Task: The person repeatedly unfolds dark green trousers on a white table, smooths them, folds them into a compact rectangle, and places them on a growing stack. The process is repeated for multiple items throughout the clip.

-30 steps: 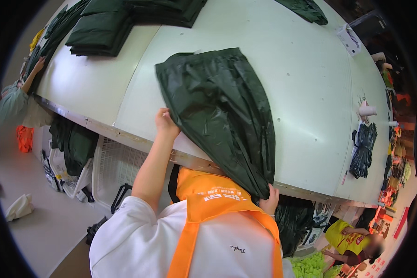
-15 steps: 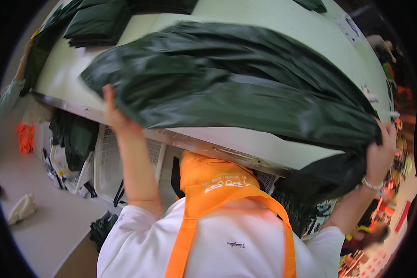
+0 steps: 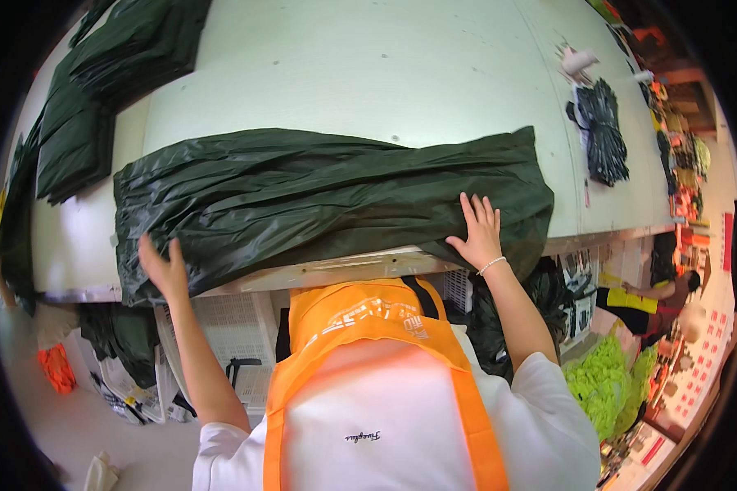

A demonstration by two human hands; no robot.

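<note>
A long piece of dark green, shiny waterproof clothing, shaped like rain trousers, lies crosswise on the pale table. Its cloth is creased, its left end looks gathered, and both ends droop a little over the front edge. My left hand is at the near left end, thumb and fingers apart, touching or just over the cloth. Towards the right end, my right hand rests with spread fingers on the garment's near part. Neither hand grips anything.
Stacks of folded dark green garments stand at the table's left. A bundle of black strips lies at the right, near a white roll. White baskets sit below the front edge. Another person is off to the right.
The garment has come down from between my raised hands and now lies spread on the table. Both hands have let go of it, and the right hand has moved inward.
</note>
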